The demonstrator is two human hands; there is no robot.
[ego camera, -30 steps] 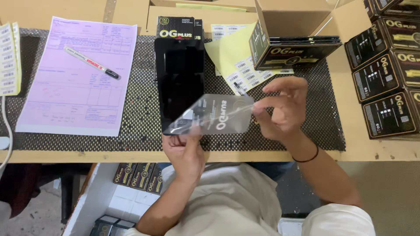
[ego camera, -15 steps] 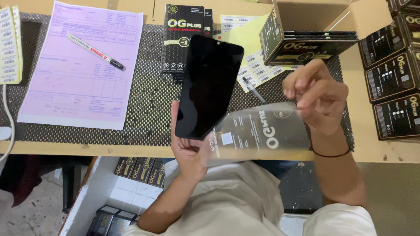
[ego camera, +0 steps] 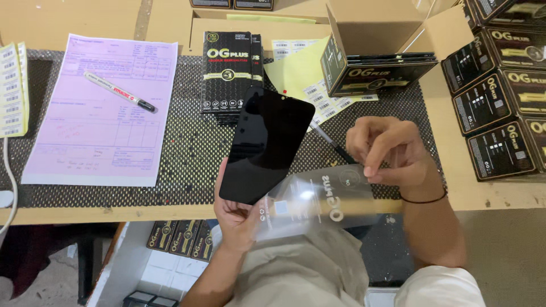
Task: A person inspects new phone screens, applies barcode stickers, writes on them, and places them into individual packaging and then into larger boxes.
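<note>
My left hand (ego camera: 239, 213) holds a flat black phone-shaped glass panel (ego camera: 266, 145) by its lower end, tilted up over the table's front edge. The same hand also pinches one end of a clear plastic sleeve (ego camera: 318, 199) with white print. My right hand (ego camera: 387, 150) grips the other end of that sleeve between thumb and fingers. A black band sits on the right wrist. The panel is out of the sleeve and lies partly over it.
A stack of black flat boxes (ego camera: 227, 71) lies on the dotted black mat (ego camera: 187, 148). A pink form (ego camera: 102, 108) with a marker pen (ego camera: 119, 91) lies left. An open cardboard carton (ego camera: 375, 54) stands behind, more black boxes (ego camera: 500, 85) at right, label sheets (ego camera: 12, 91) at far left.
The black panel has come out of the clear sleeve and now stands above it in my left hand. My right hand has drawn the sleeve down and to the right.
</note>
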